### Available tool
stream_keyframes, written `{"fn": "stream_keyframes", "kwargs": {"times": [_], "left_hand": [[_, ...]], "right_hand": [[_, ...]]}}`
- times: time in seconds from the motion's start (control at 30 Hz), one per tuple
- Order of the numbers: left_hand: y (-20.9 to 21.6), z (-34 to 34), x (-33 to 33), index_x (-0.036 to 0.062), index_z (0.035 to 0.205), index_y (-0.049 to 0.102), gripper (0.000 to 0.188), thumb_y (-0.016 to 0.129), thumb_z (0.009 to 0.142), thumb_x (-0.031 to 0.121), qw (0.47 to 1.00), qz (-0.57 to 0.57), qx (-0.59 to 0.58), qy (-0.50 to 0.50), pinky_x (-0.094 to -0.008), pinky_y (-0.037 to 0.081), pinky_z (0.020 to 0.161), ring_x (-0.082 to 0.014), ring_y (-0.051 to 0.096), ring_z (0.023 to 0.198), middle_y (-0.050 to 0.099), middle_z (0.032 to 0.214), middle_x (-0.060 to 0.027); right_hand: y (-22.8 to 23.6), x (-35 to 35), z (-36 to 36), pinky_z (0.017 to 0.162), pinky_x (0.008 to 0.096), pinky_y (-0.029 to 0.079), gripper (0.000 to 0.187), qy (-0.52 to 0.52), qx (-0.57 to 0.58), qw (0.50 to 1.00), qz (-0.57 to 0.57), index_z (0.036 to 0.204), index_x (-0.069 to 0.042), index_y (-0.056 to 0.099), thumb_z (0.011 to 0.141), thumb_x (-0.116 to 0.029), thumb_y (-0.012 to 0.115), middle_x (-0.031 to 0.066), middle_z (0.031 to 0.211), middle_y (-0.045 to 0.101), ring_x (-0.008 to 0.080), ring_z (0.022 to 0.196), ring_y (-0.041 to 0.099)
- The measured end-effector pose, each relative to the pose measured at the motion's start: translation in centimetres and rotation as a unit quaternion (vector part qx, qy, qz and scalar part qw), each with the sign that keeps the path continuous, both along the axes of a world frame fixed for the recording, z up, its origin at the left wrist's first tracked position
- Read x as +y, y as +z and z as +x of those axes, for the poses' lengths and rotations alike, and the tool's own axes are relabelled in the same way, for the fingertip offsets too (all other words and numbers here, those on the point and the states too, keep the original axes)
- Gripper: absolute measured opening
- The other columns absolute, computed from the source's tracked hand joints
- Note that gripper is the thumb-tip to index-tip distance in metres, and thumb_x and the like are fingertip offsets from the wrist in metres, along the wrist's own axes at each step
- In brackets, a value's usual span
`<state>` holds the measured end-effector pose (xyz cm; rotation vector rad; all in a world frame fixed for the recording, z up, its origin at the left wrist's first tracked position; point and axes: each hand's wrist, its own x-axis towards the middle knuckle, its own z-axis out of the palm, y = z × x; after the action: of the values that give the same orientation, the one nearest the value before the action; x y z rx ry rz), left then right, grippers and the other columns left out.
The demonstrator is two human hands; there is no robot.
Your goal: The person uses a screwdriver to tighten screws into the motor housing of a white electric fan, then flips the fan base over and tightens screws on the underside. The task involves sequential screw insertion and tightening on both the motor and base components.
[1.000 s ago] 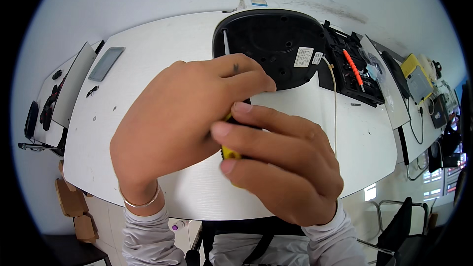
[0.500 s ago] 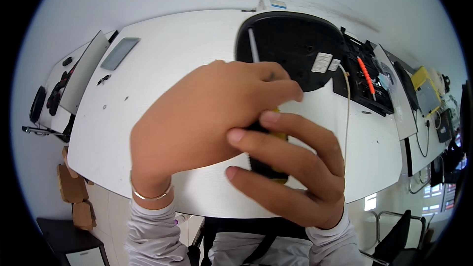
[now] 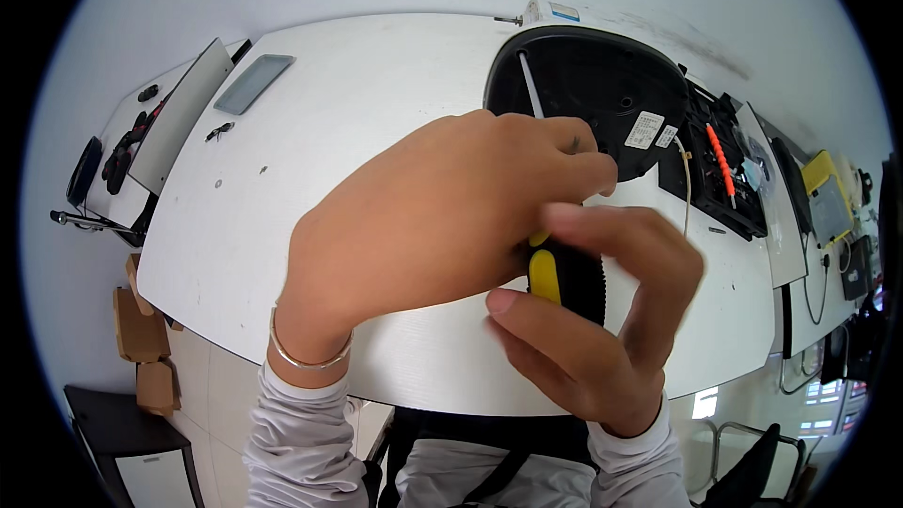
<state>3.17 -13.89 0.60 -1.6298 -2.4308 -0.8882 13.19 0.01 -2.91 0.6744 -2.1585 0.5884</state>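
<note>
A screwdriver with a black and yellow handle (image 3: 545, 277) slants across the table, its thin metal shaft (image 3: 532, 87) reaching a hole near the upper left of a black plastic panel (image 3: 602, 85). My left hand (image 3: 433, 216) is closed around the screwdriver where shaft and handle meet, hiding that part. Curled about the handle's near end is my right hand (image 3: 621, 320), with fingertips on both sides of it. Two white labels show on the panel, which lies flat at the back of the table.
Right of the panel lies a black frame-like part (image 3: 720, 165) with an orange spiral-handled tool (image 3: 720, 165) on it. A white cable (image 3: 688, 179) runs from the panel. A grey tray (image 3: 254, 83) and a small black cable piece (image 3: 219, 132) lie on the left of the white table (image 3: 376, 75).
My right hand's fingers have shifted around the handle, and the handle shows turned, with more yellow visible. The whole scene sits slightly further right; my left hand keeps its hold.
</note>
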Motion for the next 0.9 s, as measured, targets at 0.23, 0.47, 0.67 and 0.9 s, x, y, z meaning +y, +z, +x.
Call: {"fn": "stream_keyframes", "kwargs": {"times": [0.23, 0.47, 0.67, 0.9], "left_hand": [[-0.2, 0.0, 0.3, 0.0044, 0.096, 0.057, 0.038, 0.059, 0.058, 0.0, 0.999, 0.001, 0.03, 0.028, -0.0298, 0.044, 0.053, -0.0255, 0.057, 0.062, 0.06, 0.096, -0.0057], [0.3, 0.3, 0.0, 0.0041, 0.089, 0.055, 0.034, 0.062, 0.056, -0.004, 0.999, -0.031, 0.014, 0.025, -0.0303, 0.044, 0.051, -0.0257, 0.058, 0.062, 0.06, 0.097, -0.0059], [-0.2, 0.0, 0.3, 0.0049, 0.086, 0.052, 0.033, 0.061, 0.056, -0.008, 0.999, -0.01, 0.03, 0.04, -0.0316, 0.043, 0.051, -0.0261, 0.057, 0.064, 0.059, 0.098, -0.0052], [-0.7, -0.1, 0.1, 0.0043, 0.084, 0.05, 0.03, 0.061, 0.058, -0.006, 0.998, 0.001, 0.054, 0.019, -0.0332, 0.041, 0.05, -0.0264, 0.055, 0.062, 0.058, 0.093, -0.0047]], "right_hand": [[0.7, 0.1, 1.1, 0.079, 0.0364, 0.045, 0.033, -0.006, -0.03, 0.999, -0.015, 0.091, -0.024, 0.061, 0.064, -0.011, 0.076, 0.0062, 0.109, 0.055, 0.0272, 0.104, 0.048], [-0.2, 0.3, 0.4, 0.087, 0.0412, 0.039, 0.034, -0.029, -0.034, 0.999, -0.008, 0.09, -0.024, 0.06, 0.063, -0.017, 0.079, 0.0105, 0.125, 0.043, 0.0286, 0.11, 0.043], [0.0, 0.6, 0.6, 0.089, 0.0404, 0.04, 0.037, 0.022, -0.051, 0.998, -0.01, 0.089, -0.024, 0.061, 0.059, -0.01, 0.078, 0.0072, 0.117, 0.051, 0.0296, 0.113, 0.043], [0.0, 0.0, 0.8, 0.082, 0.0406, 0.043, 0.036, -0.015, -0.058, 0.998, -0.032, 0.091, -0.024, 0.058, 0.063, -0.015, 0.079, 0.0098, 0.113, 0.049, 0.0279, 0.106, 0.046]]}}
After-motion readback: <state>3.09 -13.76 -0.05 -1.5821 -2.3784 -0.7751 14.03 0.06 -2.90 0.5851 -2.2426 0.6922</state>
